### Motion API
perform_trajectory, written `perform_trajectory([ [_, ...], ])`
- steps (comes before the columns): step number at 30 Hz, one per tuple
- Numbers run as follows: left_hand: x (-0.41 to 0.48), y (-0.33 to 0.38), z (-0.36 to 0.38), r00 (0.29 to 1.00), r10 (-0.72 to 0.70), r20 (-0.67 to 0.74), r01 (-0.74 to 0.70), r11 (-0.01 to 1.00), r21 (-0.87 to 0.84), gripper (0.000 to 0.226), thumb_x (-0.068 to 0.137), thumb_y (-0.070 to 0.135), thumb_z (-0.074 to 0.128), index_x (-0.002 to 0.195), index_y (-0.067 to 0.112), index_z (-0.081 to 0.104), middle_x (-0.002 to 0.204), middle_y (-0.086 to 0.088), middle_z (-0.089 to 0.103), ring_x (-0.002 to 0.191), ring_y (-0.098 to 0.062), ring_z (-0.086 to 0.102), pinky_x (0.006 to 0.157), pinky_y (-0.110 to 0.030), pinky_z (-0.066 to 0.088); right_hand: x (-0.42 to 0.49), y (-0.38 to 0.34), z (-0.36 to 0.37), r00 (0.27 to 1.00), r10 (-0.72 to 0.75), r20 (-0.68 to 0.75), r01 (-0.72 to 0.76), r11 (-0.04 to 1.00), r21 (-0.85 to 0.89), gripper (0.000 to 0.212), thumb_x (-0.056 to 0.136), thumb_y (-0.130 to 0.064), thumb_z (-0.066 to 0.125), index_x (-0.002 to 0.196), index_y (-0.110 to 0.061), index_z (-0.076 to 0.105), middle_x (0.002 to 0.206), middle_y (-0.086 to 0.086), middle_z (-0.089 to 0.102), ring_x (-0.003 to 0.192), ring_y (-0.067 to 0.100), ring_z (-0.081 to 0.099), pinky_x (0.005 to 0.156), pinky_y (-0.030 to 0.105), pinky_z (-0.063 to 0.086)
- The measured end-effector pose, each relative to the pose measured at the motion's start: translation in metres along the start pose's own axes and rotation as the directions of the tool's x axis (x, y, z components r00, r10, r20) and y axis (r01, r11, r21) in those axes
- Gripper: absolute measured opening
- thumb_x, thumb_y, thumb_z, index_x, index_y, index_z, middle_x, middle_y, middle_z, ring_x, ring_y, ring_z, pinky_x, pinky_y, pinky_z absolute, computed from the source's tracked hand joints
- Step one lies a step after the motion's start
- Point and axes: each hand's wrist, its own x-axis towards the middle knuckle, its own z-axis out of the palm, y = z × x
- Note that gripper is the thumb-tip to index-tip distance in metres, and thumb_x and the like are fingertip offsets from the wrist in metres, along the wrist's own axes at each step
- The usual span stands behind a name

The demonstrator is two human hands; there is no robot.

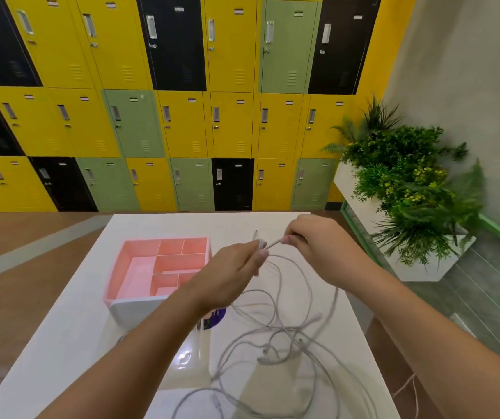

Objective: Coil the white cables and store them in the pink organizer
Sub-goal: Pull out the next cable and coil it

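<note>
A tangle of white cables (276, 343) lies on the white table (70, 343), with loops rising up to both hands. My left hand (233, 273) is raised above the table and pinches a cable near its end. My right hand (318, 246) is just to the right of it and grips the same cable's end between its fingertips. The short stretch of cable between the hands is taut. The pink organizer (127, 273), with several empty compartments, stands on the table to the left of my left hand; my left forearm hides its near right corner.
A purple round sticker (217, 320) shows on the table under my left wrist. Yellow, green and black lockers (182, 122) fill the wall behind the table. A white planter with green plants (409, 189) stands on the floor at the right.
</note>
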Motion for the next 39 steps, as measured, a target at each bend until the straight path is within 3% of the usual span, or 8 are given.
perform_trajectory([
  [2, -0.002, 0.001, 0.001, 1.0, 0.011, 0.001, -0.011, 1.0, 0.019, 0.038, 0.103, 0.039, 0.032, 0.111, 0.014, 0.06, 0.086, 0.001, 0.064, 0.08, -0.006, 0.056, 0.076, -0.031, 0.048, 0.003, 0.002, 0.002, 1.0, 0.013, -0.021, -0.012, 0.999, 0.049, 0.018, 0.098, -0.019, 0.049, 0.089, -0.017, 0.065, 0.09, -0.004, 0.06, 0.085, 0.014, 0.054, 0.075, 0.03, 0.044],
  [5, -0.002, 0.0, -0.001, 0.998, -0.013, -0.059, 0.012, 0.999, -0.03, 0.034, 0.104, 0.032, 0.034, 0.126, 0.022, 0.058, 0.086, 0.004, 0.063, 0.077, 0.0, 0.056, 0.068, -0.014, 0.044, 0.008, 0.004, 0.003, 1.0, 0.017, -0.01, -0.017, 0.997, 0.081, 0.021, 0.1, -0.022, 0.047, 0.087, -0.019, 0.063, 0.087, -0.01, 0.056, 0.084, 0.009, 0.051, 0.071, 0.02, 0.038],
  [11, -0.005, 0.007, -0.012, 0.985, -0.107, -0.135, 0.055, 0.939, -0.338, 0.029, 0.103, 0.027, 0.038, 0.115, 0.025, 0.064, 0.07, 0.01, 0.051, 0.063, 0.004, 0.048, 0.067, -0.014, 0.044, 0.013, 0.022, 0.002, 0.994, 0.039, -0.104, -0.019, 0.981, 0.194, 0.013, 0.097, -0.015, 0.053, 0.1, -0.019, 0.065, 0.079, -0.015, 0.057, 0.076, 0.001, 0.053, 0.067, 0.02, 0.041],
  [20, -0.004, 0.021, -0.016, 0.989, -0.136, 0.056, 0.147, 0.936, -0.32, 0.033, 0.103, 0.031, 0.038, 0.103, 0.027, 0.07, 0.071, 0.012, 0.059, 0.062, 0.003, 0.051, 0.063, -0.015, 0.042, 0.016, 0.02, -0.001, 0.865, -0.109, -0.489, 0.183, 0.977, 0.105, 0.019, 0.097, -0.016, 0.047, 0.099, -0.01, 0.065, 0.083, -0.008, 0.059, 0.071, 0.006, 0.05, 0.064, 0.021, 0.044],
  [26, -0.007, 0.028, -0.021, 0.984, -0.045, 0.171, 0.141, 0.787, -0.6, 0.03, 0.104, 0.016, 0.037, 0.122, 0.018, 0.061, 0.072, 0.007, 0.06, 0.074, -0.009, 0.055, 0.073, -0.025, 0.047, 0.015, 0.037, 0.02, 0.965, 0.225, -0.134, -0.188, 0.952, 0.242, 0.012, 0.097, -0.02, 0.051, 0.087, -0.023, 0.056, 0.076, -0.009, 0.063, 0.071, 0.017, 0.06, 0.069, 0.045, 0.053],
  [32, 0.003, 0.032, -0.014, 0.996, -0.082, 0.024, 0.068, 0.587, -0.807, 0.032, 0.102, 0.003, 0.036, 0.125, 0.016, 0.054, 0.092, 0.002, 0.067, 0.087, -0.011, 0.06, 0.092, -0.029, 0.048, -0.011, 0.004, 0.051, 0.961, 0.199, 0.191, -0.246, 0.932, 0.266, 0.021, 0.1, -0.021, 0.042, 0.084, -0.021, 0.055, 0.072, -0.003, 0.066, 0.059, 0.014, 0.058, 0.063, 0.031, 0.046],
  [35, 0.014, 0.025, -0.012, 0.982, -0.146, -0.121, 0.016, 0.702, -0.712, 0.033, 0.102, 0.003, 0.039, 0.131, 0.011, 0.051, 0.103, 0.0, 0.069, 0.093, -0.008, 0.065, 0.09, -0.025, 0.05, -0.022, -0.014, 0.053, 0.935, 0.128, 0.331, -0.19, 0.968, 0.164, 0.02, 0.101, -0.022, 0.035, 0.093, -0.023, 0.053, 0.069, -0.004, 0.062, 0.062, 0.016, 0.057, 0.065, 0.033, 0.046],
  [39, 0.017, 0.018, -0.011, 0.974, -0.128, -0.186, 0.041, 0.91, -0.413, 0.044, 0.101, 0.004, 0.039, 0.143, 0.015, 0.038, 0.106, 0.009, 0.068, 0.093, 0.002, 0.065, 0.084, -0.014, 0.05, -0.029, -0.032, 0.043, 0.912, 0.053, 0.406, -0.063, 0.998, 0.011, 0.022, 0.103, -0.033, 0.036, 0.107, -0.02, 0.053, 0.099, 0.005, 0.065, 0.088, 0.025, 0.059, 0.075, 0.039, 0.046],
])
